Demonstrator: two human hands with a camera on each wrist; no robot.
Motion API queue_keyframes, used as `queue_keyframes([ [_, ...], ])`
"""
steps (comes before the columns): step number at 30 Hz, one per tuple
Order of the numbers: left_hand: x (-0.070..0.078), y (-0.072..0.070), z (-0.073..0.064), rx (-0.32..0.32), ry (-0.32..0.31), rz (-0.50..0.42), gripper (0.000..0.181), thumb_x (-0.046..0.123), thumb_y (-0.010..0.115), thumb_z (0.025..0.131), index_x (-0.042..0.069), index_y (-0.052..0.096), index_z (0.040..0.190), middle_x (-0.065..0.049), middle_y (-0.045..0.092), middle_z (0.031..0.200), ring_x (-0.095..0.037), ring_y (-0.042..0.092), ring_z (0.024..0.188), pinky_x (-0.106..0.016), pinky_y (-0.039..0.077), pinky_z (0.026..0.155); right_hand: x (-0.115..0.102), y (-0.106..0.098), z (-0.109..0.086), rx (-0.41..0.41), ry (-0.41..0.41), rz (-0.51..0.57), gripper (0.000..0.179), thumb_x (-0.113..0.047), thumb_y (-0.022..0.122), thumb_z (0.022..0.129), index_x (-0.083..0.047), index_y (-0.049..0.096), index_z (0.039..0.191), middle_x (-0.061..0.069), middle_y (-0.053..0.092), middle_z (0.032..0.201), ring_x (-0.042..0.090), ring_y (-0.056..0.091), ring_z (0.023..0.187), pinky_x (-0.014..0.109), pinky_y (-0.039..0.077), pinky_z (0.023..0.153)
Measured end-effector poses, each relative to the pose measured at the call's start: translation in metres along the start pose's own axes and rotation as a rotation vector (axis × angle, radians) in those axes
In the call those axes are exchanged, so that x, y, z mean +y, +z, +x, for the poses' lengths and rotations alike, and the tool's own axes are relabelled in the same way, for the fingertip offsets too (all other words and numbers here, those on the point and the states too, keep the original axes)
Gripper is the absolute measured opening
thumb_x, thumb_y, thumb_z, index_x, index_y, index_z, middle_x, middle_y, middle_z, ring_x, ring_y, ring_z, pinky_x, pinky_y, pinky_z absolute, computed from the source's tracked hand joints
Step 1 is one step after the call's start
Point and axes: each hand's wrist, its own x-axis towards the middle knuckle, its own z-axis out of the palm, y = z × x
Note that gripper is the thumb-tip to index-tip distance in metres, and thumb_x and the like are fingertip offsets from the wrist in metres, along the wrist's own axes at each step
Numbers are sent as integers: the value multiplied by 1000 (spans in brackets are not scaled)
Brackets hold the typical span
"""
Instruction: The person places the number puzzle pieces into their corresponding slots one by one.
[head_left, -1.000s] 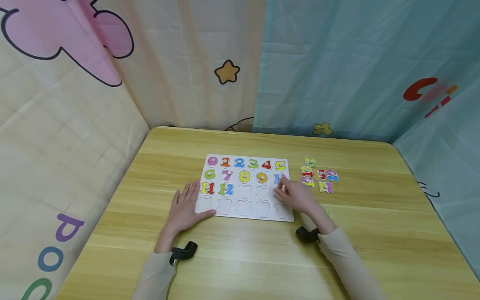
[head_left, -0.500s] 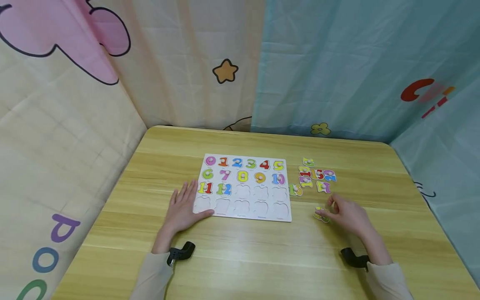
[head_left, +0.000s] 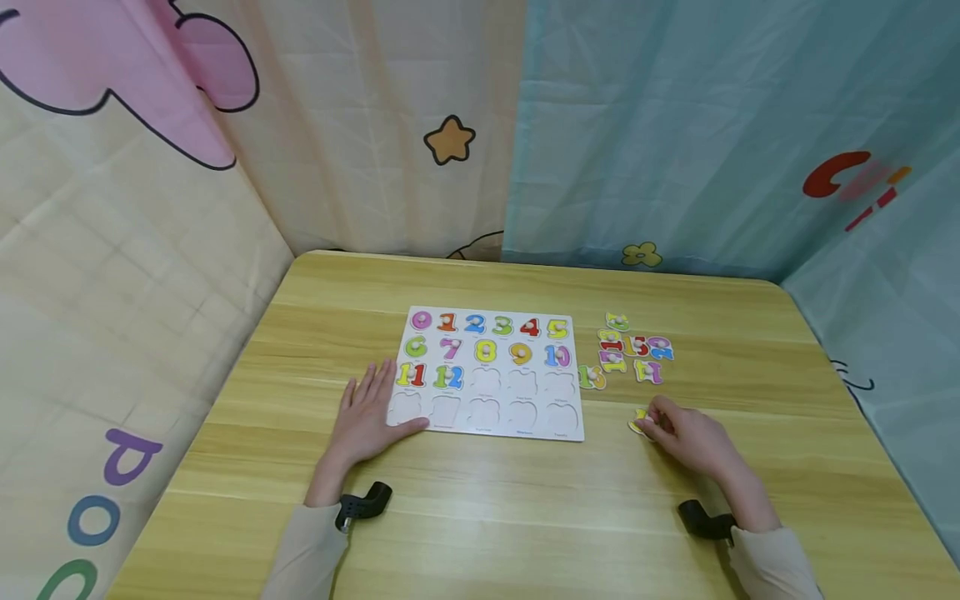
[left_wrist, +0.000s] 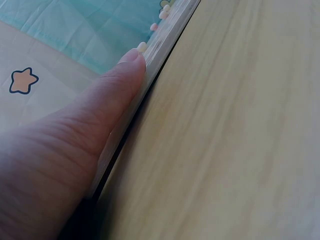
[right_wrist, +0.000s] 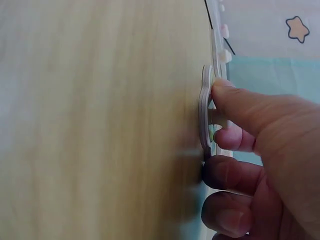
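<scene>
A white number puzzle board [head_left: 480, 403] lies on the table, with knobbed pieces 0 to 12 in its upper recesses and bare outlines below. My left hand [head_left: 365, 417] rests flat at the board's left edge, fingers spread; in the left wrist view its thumb [left_wrist: 107, 97] lies along the board's near edge. To the right of the board, my right hand [head_left: 693, 437] pinches a yellow-and-green number puzzle piece [head_left: 638, 422] with thumb and index finger. In the right wrist view that piece [right_wrist: 204, 112] shows edge-on, its knob between the fingertips; its number is hidden.
Several loose number pieces [head_left: 637, 347] lie in a cluster right of the board. A green-and-orange piece [head_left: 592, 377] sits right at the board's right edge. The wooden table [head_left: 480, 517] ends at curtains [head_left: 645, 167] behind.
My right hand has left the board's right side, uncovering the 10, and moved right to the loose piece, where thumb and finger have closed on it. My left hand stays in place.
</scene>
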Motion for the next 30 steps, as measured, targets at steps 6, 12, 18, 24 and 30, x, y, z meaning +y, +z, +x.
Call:
queue_keyframes([
  [6, -1, -2, 1, -4, -4, 2, 112, 75, 53, 77, 4, 9, 152, -12, 7, 158, -29, -3, 143, -49, -8, 111, -7, -3, 9, -11, -15, 8, 23, -36, 59, 94, -17, 51, 84, -6, 40, 60, 11, 39, 53, 28, 29, 48],
  [12, -2, -1, 1, 9, -3, 1, 112, 74, 54, 77, 4, 10, 152, -12, 8, 158, -30, -1, 143, -49, -7, 111, -33, 2, 36, 33, -80, 13, 25, -33, 61, 93, -18, 48, 79, -7, 37, 58, 10, 36, 49, 27, 26, 44],
  [18, -2, 2, 1, 6, -3, -10, 112, 76, 52, 76, 6, 10, 152, -10, 8, 158, -29, -1, 143, -49, -7, 111, -79, 15, 76, -40, -190, 33, 21, -30, 64, 92, -17, 51, 84, -7, 43, 61, 9, 39, 51, 25, 28, 45],
  [24, -4, 3, 1, 3, -12, 11, 114, 80, 48, 75, 7, 8, 153, -9, 6, 158, -27, -3, 143, -48, -7, 111, -124, 30, 115, -120, -261, 10, 22, -33, 61, 94, -18, 49, 83, -6, 45, 62, 10, 41, 52, 26, 26, 46],
  [30, -3, 3, 0, 3, -5, 2, 113, 78, 50, 75, 7, 9, 153, -9, 7, 158, -28, -3, 143, -49, -7, 111, -153, 53, 136, -156, -327, -40, 26, -35, 58, 94, -19, 46, 79, -5, 41, 60, 10, 42, 54, 25, 25, 48],
])
